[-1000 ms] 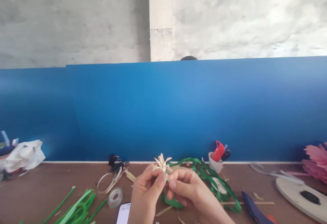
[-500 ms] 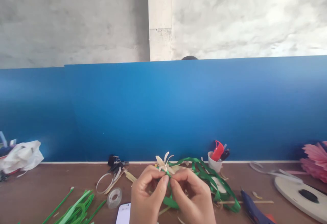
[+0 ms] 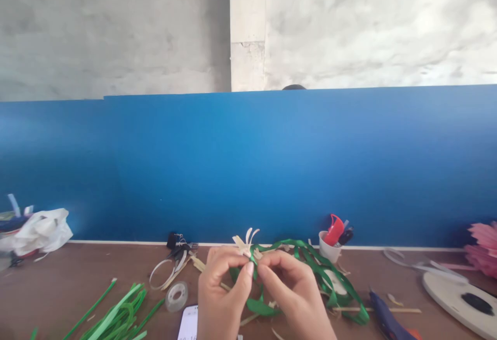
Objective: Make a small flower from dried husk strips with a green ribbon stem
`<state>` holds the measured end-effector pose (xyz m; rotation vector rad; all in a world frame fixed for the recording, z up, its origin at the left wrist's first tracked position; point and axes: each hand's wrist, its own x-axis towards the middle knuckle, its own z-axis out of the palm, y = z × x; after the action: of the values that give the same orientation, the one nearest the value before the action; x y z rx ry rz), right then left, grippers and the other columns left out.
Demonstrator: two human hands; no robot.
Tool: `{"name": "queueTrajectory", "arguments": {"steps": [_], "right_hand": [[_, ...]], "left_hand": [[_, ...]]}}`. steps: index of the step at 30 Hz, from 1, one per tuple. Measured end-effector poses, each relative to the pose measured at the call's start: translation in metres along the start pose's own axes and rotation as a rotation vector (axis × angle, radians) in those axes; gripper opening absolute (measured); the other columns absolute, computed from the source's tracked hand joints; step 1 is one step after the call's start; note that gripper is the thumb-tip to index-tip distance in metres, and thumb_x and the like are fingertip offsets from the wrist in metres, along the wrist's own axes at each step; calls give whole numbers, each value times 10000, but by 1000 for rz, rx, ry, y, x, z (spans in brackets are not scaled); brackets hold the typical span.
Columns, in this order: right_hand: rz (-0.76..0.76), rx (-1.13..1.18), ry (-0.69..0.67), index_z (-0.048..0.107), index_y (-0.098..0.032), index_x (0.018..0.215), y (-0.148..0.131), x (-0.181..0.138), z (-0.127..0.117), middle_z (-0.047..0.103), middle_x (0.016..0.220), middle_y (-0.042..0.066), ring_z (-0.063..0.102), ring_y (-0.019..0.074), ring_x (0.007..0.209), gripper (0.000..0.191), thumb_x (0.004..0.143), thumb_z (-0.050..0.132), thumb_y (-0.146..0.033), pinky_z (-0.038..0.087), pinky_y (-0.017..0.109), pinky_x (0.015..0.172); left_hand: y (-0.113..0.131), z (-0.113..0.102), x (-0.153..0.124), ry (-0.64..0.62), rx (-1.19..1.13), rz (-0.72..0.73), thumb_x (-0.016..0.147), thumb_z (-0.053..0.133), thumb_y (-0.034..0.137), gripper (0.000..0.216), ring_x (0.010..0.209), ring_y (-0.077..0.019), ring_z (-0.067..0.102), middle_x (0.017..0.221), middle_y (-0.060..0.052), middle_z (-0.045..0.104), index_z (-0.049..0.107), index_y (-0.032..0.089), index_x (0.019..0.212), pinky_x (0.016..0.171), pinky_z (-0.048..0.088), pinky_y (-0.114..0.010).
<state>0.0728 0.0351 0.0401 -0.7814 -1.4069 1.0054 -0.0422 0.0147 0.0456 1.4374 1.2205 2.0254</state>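
Note:
My left hand (image 3: pixel 221 291) and my right hand (image 3: pixel 293 293) meet at the fingertips just above the brown table (image 3: pixel 97 270). Both pinch a small cream paper flower (image 3: pixel 245 241), whose thin petals stick up above my fingers. A green ribbon (image 3: pixel 310 265) runs from the flower's base, between my fingers, and lies in loose loops to the right. A green loop of it hangs below my hands.
A blue partition (image 3: pixel 248 166) closes the table's far side. On the table lie green strips (image 3: pixel 116 316), a tape roll (image 3: pixel 176 296), a phone (image 3: pixel 189 324), clips with pale strips (image 3: pixel 174 257), a white cup of tools (image 3: pixel 330 244), a glue gun (image 3: pixel 384 319), a white bag (image 3: pixel 42 231), a white disc (image 3: pixel 458 298) and pink paper (image 3: pixel 483 249).
My right hand has shifted from gripping beside the stem to pinching fingertip to fingertip with the left. The flower has turned a little and the ribbon loop has moved with it.

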Motion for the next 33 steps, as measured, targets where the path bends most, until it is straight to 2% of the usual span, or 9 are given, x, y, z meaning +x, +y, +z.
{"name": "queueTrajectory", "arguments": {"steps": [3, 8, 10, 20, 23, 25, 27, 29, 33], "right_hand": [[72, 13, -44, 564, -175, 637, -1, 2, -4, 531, 545, -22, 446, 101, 460, 257, 781, 657, -366, 346, 227, 447], [-703, -589, 91, 543, -189, 664, 3, 2, -3, 545, 590, -3, 460, 132, 561, 186, 808, 547, -71, 376, 264, 559], [-869, -712, 132, 536, -189, 675, 7, 4, -1, 542, 578, 3, 434, 137, 556, 213, 808, 521, -23, 367, 273, 565], [-960, -769, 148, 608, -179, 768, 8, 7, 2, 621, 611, 29, 510, 155, 564, 160, 810, 554, -34, 399, 277, 556], [-815, -594, 126, 641, -190, 820, 8, 1, 2, 668, 655, 41, 564, 158, 571, 150, 834, 549, -73, 438, 281, 566], [-496, -388, 120, 660, -195, 818, 6, -2, 2, 680, 671, 46, 560, 148, 536, 106, 865, 567, -209, 445, 264, 517], [-124, -181, 76, 679, -178, 817, 2, -2, -1, 678, 670, 47, 541, 135, 507, 210, 830, 625, -381, 429, 237, 455], [104, -43, -19, 689, -152, 785, -3, 0, -4, 671, 664, 47, 535, 124, 515, 324, 756, 688, -475, 411, 211, 436], [201, 36, -84, 647, -138, 672, -7, 2, -6, 616, 593, 26, 511, 110, 509, 366, 707, 728, -493, 385, 197, 435]], "left_hand": [[1, -3, 2, -94, 18, -5, 731, 643, 207, 108, 785, -214, 583, 742, -34, 646, 678, 232, 632, 732, 450, -292], [-5, -1, 0, -101, 37, -167, 721, 648, 258, 132, 751, -217, 588, 711, -43, 644, 690, 207, 607, 720, 452, -297], [-9, 3, -2, -36, 15, -235, 694, 661, 269, 139, 706, -205, 578, 675, -33, 619, 685, 195, 578, 690, 447, -287], [-8, 6, -3, 7, -1, -232, 715, 690, 386, 229, 714, -212, 559, 679, -21, 594, 649, 200, 588, 727, 438, -298], [-1, 5, -2, 7, 56, -115, 758, 654, 333, 182, 747, -218, 562, 708, -32, 605, 671, 214, 621, 712, 433, -284], [2, 5, -3, 30, 70, -40, 772, 641, 297, 167, 773, -215, 560, 722, -30, 602, 663, 227, 622, 719, 423, -274], [4, 5, -4, 23, 67, -8, 786, 632, 296, 177, 764, -209, 555, 736, -28, 597, 655, 231, 623, 709, 416, -269], [4, 6, -6, -5, 52, -18, 795, 627, 319, 188, 734, -205, 547, 735, -29, 584, 657, 228, 633, 689, 416, -272], [3, 8, -7, -34, 0, -36, 802, 624, 323, 165, 743, -209, 547, 735, -30, 586, 688, 228, 683, 702, 419, -274]]}}
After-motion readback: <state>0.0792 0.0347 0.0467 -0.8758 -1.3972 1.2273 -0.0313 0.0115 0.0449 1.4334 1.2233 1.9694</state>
